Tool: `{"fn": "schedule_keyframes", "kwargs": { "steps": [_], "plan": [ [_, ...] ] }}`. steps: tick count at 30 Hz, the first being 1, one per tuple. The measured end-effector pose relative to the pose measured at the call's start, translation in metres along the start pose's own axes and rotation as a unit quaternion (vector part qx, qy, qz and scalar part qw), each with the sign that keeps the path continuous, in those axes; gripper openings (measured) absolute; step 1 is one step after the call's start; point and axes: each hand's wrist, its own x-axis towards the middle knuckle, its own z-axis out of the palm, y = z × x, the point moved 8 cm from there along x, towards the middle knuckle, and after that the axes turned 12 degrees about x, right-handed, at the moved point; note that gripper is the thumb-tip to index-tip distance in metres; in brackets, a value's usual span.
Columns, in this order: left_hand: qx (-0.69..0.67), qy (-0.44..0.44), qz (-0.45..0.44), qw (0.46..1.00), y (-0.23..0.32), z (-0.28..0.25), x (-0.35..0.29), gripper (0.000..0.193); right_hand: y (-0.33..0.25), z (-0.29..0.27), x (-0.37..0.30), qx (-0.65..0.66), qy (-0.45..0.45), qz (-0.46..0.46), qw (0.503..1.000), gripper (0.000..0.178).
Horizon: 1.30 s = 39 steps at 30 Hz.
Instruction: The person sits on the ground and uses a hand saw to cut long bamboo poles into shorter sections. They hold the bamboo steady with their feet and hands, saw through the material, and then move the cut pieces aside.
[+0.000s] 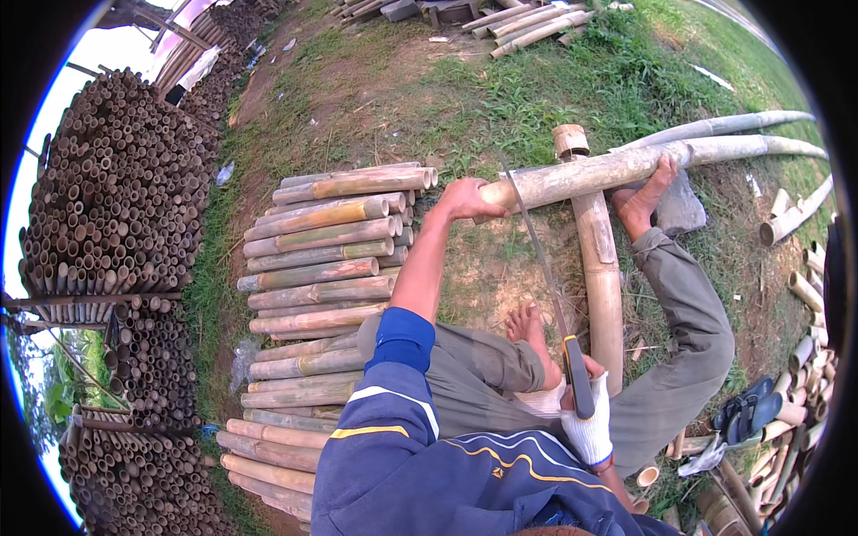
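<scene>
My bare left hand [472,200] is wrapped over the near left end of a long pale bamboo pole [572,176]. In a white knit glove, my right hand [590,415] grips the black and yellow handle of a hand saw [540,259]. The saw's long narrow blade slants up and away to the pole and lies against it just right of my left hand. How deep the blade sits in the bamboo I cannot tell. My right foot [645,198] presses on the pole, which rests across a thicker bamboo post [597,268].
Cut bamboo lengths [322,259] lie in a stack to my left. Beyond stand tall piles of bamboo tubes [116,179]. A grey stone block [681,205] sits by my right foot. Dark sandals [749,411] and bamboo offcuts [804,357] are at the right.
</scene>
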Motion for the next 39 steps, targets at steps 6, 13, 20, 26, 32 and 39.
{"fn": "schedule_keyframes", "kwargs": {
  "steps": [6, 13, 20, 26, 32, 39],
  "plan": [
    [-0.009, -0.017, -0.017, 1.0, 0.006, -0.005, -0.005, 0.11, -0.009, 0.014, 0.033, 0.042, 0.001, 0.064, 0.997, 0.057],
    [0.016, -0.032, -0.015, 0.999, 0.023, -0.012, 0.013, 0.106, 0.01, 0.076, 0.227, 0.056, 0.026, -0.067, 0.996, 0.062],
    [-0.014, -0.034, -0.025, 0.999, 0.0, 0.002, -0.006, 0.112, -0.008, 0.0, -0.013, -0.041, -0.006, -0.025, 0.999, 0.059],
    [-0.018, -0.024, -0.014, 0.999, 0.028, -0.004, -0.001, 0.106, -0.003, 0.026, 0.081, -0.002, 0.017, -0.062, 0.998, 0.062],
    [-0.018, -0.04, -0.028, 0.999, -0.009, -0.01, -0.011, 0.102, 0.036, 0.098, 0.198, 0.061, 0.024, -0.098, 0.993, 0.065],
    [-0.023, -0.046, 0.025, 0.998, 0.035, -0.002, 0.007, 0.102, 0.009, 0.026, 0.085, 0.036, 0.054, -0.081, 0.995, 0.056]
  ]
}}
